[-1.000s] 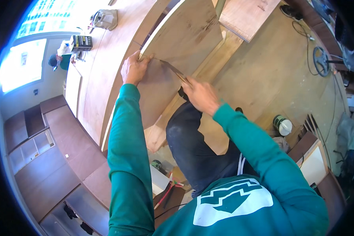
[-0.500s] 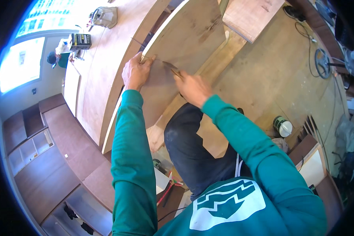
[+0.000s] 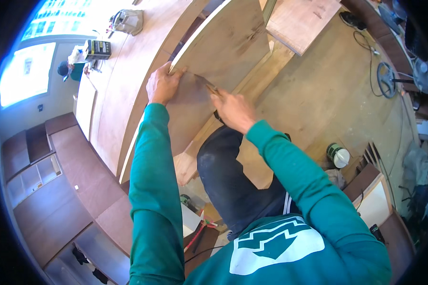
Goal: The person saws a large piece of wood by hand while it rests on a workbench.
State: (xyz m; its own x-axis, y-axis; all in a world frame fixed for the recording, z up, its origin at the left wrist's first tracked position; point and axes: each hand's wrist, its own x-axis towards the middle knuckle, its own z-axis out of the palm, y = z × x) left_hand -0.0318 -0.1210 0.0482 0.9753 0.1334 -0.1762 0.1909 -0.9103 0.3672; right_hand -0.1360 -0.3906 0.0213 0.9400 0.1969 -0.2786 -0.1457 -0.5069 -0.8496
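A large wooden panel with a pale edge stands tilted in front of me. My left hand grips its near edge, thumb and fingertips lying over the brown face. Closed round the wooden handle of a thin-bladed hand tool is my right hand. The dark blade points left along the panel's face toward my left hand; its exact kind is hard to make out. Whether the blade touches the wood, I cannot tell.
Left of the panel runs a broad wooden worktop with a dark can and a cloth bag. Another person is by the window. On the right floor are a green-and-white tin, a cable and a wheel-shaped thing.
Both hands keep their grips at nearly the same spots on the panel. The view has shifted slightly, and less of the blade shows now.
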